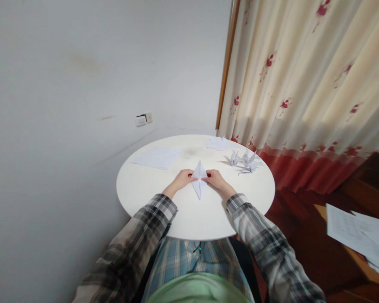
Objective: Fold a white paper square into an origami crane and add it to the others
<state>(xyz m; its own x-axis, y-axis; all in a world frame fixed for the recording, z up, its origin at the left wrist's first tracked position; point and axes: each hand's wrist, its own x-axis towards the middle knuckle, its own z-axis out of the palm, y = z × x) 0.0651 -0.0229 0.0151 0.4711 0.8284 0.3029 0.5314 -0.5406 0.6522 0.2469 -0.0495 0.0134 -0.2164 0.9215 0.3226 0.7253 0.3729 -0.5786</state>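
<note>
Between my two hands is a folded sheet of white paper [199,171], shaped like a tall diamond with a crease or slit down its middle. It is held just over the round white table [196,223], or rests on it; I cannot tell which. My left hand [183,178] pinches its left corner, thumb in front and fingers behind. At the right corner my right hand [215,178] grips it the same way. Both thumbs point in toward the centre. Several folded paper cranes [249,160] stand on the table to the right of my right hand.
Flat white paper [158,157] lies at the table's back left. More paper pieces [219,144] lie at the back right. Behind is a wall with a socket [140,121]. A curtain [290,105] hangs at right, and printed sheets [356,231] lie on wooden furniture at lower right.
</note>
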